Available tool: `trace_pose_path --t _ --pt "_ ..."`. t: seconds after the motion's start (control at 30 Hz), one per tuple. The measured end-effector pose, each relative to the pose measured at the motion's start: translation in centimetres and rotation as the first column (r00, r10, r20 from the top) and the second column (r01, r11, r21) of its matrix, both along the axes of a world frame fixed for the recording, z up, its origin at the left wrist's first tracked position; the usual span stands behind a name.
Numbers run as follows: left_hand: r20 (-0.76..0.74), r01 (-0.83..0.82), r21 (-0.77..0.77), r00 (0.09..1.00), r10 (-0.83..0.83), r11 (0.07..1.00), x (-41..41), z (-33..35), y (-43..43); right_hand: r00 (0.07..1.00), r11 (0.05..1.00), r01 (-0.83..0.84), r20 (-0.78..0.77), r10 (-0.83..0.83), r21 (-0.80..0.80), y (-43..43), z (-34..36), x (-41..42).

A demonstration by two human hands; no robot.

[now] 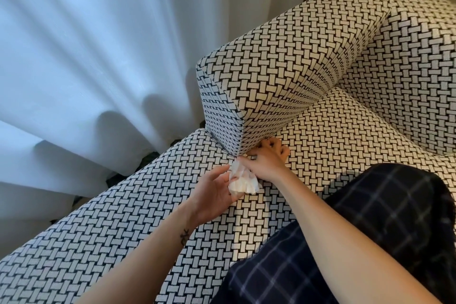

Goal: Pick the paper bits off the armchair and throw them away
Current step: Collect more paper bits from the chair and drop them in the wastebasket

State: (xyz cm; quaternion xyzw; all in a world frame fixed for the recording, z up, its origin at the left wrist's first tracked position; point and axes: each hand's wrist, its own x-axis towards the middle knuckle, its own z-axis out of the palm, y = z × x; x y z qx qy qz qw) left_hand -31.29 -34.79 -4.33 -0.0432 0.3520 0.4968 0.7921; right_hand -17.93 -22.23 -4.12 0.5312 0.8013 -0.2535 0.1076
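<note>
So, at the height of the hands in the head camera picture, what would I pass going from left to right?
White curtain → left hand → crumpled paper wad → right hand → dark checked fabric. The patterned armchair runs under most of these, so it has no single place in the order.

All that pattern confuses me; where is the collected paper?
Follow the armchair's boxy armrest down its front corner to the seat. There the left hand holds a crumpled paper wad, the only plain white thing on the black-and-white weave.

Left grip (pixel 217 189) cupped palm-up; right grip (pixel 267 159) just beyond it, fingers bent.
</note>
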Motion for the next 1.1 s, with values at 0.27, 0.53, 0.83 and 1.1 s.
trace_pose_path --t 0.27,0.53,0.83,1.1 --pt "-0.114 -0.018 0.045 0.993 0.023 0.999 0.1 1.0 -0.6 0.986 0.999 0.033 -0.166 -0.027 0.034 -0.5 -0.5 1.3" --pt "-0.146 -0.038 0.008 0.989 0.038 0.999 0.2 0.6 -0.4 0.944 0.993 0.094 -0.324 -0.065 0.074 -1.0 -1.5 2.1" --pt "-0.155 -0.061 0.005 0.986 0.061 0.998 0.4 1.0 -0.1 0.891 0.994 0.11 -0.445 -0.088 0.024 -1.6 -1.1 2.9" --pt "-0.198 -0.13 -0.035 0.973 0.12 0.991 0.3 0.5 0.4 0.807 0.982 0.177 -0.562 -0.18 -0.061 -3.4 -0.6 3.7"
